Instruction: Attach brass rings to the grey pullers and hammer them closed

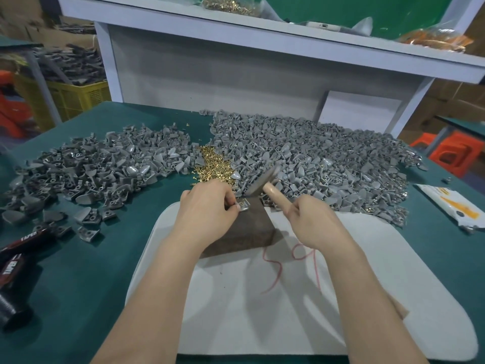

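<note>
Head view: left hand [207, 206] pinches a grey puller [245, 205], right hand [312, 222] grips the hammer [271, 191]; "TAPER" tubes [25, 243] at the surface's [78, 285] left edge

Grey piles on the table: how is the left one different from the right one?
The left pile looks darker grey; the right pile looks paler. The right pile is bigger and packed thick; the left pile is thinner, with loose pieces straying off its near edge. Both are grey pullers on the green table, with the brass rings between them.
</note>
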`<action>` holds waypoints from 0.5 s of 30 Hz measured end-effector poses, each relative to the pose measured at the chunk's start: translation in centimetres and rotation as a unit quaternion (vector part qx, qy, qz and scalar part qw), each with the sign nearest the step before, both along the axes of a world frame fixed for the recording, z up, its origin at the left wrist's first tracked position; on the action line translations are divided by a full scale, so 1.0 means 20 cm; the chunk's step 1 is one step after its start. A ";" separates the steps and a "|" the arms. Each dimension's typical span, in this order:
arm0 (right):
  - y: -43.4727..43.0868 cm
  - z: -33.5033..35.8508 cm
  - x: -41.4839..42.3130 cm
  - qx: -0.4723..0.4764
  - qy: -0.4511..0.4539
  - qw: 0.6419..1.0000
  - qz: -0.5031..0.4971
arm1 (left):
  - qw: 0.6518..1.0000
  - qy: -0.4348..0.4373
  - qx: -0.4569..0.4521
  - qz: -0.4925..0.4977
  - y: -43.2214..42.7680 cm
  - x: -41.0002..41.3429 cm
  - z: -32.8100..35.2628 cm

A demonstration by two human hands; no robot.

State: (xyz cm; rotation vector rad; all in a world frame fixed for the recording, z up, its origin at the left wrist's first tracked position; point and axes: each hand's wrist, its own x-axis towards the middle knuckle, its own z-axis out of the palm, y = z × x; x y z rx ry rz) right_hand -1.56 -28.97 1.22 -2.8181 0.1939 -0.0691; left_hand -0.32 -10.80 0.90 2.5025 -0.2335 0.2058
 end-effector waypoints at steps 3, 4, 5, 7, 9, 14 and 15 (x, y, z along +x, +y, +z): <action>-0.01 0.03 -0.06 0.078 -0.070 0.994 0.011 | 1.000 0.007 -0.002 0.014 0.00 0.00 0.00; -0.01 0.05 -0.08 0.091 -0.090 0.991 0.024 | 1.000 0.011 -0.002 0.015 0.00 0.00 0.00; -0.02 0.06 -0.10 0.097 -0.115 0.988 0.039 | 1.000 0.014 -0.003 0.014 0.00 0.00 0.00; -0.02 0.06 -0.16 0.098 -0.185 0.975 0.073 | 1.000 0.016 -0.002 0.014 0.00 0.00 0.01; 0.01 0.05 -0.22 0.103 -0.265 0.954 0.090 | 1.000 0.022 -0.007 0.011 0.00 -0.01 0.01; 0.01 0.06 -0.28 0.059 -0.202 0.964 0.160 | 1.000 0.011 -0.019 0.005 0.00 0.00 0.00; 0.00 0.07 -0.27 0.037 -0.182 0.970 0.155 | 1.000 0.010 -0.022 0.004 0.00 0.00 0.00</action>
